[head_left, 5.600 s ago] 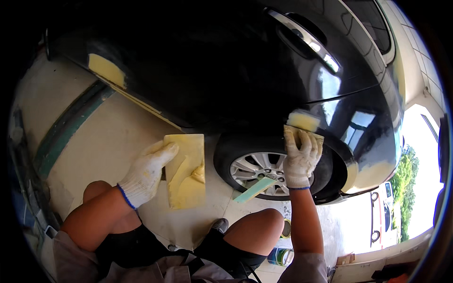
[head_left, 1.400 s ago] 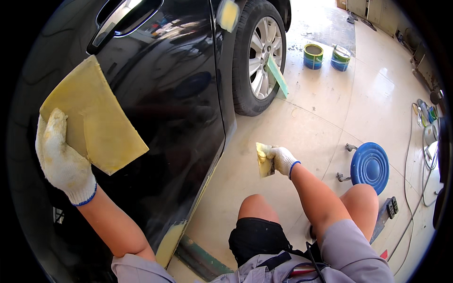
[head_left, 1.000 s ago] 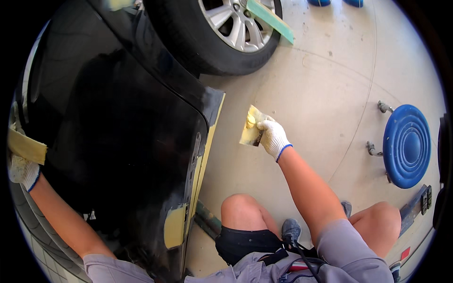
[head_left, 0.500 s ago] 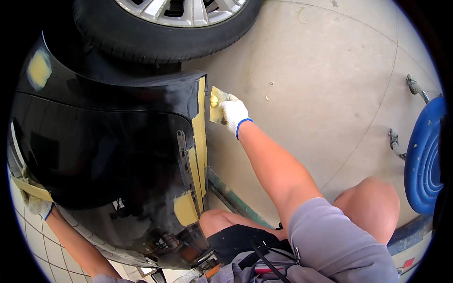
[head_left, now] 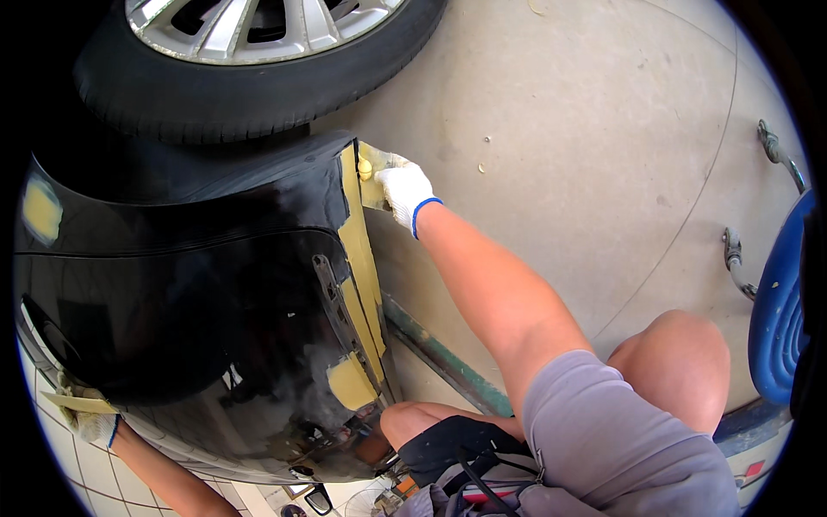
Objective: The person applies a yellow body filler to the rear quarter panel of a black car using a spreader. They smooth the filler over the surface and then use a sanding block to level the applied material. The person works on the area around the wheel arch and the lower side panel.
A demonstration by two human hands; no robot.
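My right hand [head_left: 403,188], in a white glove, is closed on a small putty scraper [head_left: 372,189] carrying a lump of yellow filler [head_left: 365,168], held beside the filler-coated lower edge [head_left: 360,250] of the black car panel [head_left: 164,319]. My gloved left hand [head_left: 90,420], far down at the left rim, grips a yellow putty board [head_left: 69,401] seen nearly edge-on against the car. More yellow filler patches [head_left: 41,209] are on the paintwork.
A wheel with a silver rim [head_left: 258,95] stands at the upper left. The pale floor [head_left: 568,146] lies to the right, with a blue round stool [head_left: 775,319] on metal casters at the right rim. A long dark green strip [head_left: 439,353] lies on the floor beside the car.
My view has swung down toward the car's lower edge. My right hand has moved from out over the floor up against that edge. My left hand has dropped lower along the car's side.
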